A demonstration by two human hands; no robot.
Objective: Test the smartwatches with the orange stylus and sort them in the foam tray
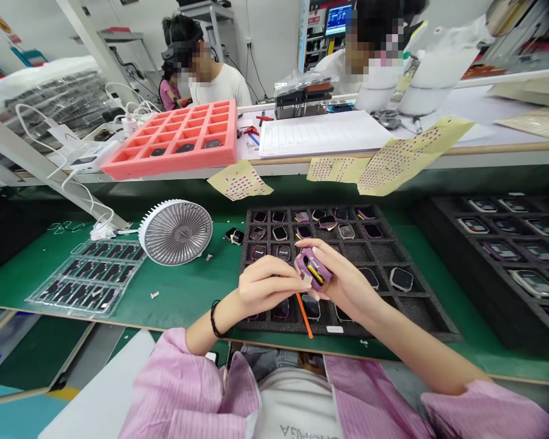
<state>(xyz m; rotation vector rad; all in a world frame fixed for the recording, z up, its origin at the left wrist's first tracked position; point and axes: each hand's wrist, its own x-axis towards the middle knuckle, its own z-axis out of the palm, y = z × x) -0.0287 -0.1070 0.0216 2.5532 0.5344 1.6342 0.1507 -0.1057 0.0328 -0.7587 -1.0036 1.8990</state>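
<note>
1. Smartwatch case in purple, with a yellow strip showing in its open face, sits in the air between both hands, above the near part of a black foam tray. Its long axis runs diagonally, from far-left to near-right, and the yellow strip follows that line.
2. Right hand cups the case from the right, with its fingers curled over the far edge, so it has firm hold of the case.
3. Left hand comes in from the left, fingers close together and reaching forward, their tips at the case's near-left edge beside a small pale piece. Whether they are pinching that piece, I cannot tell.
4. Orange stick slants toward the near side below the hands; its upper end is hidden, so its hold is unclear.
5. Other watch cases fill many tray pockets.
6. Left of the tray, on a green mat, lie a white desk fan and a clear blister tray.
7. Far beyond, a coral foam tray stands on the bench, near a co-worker.
</note>
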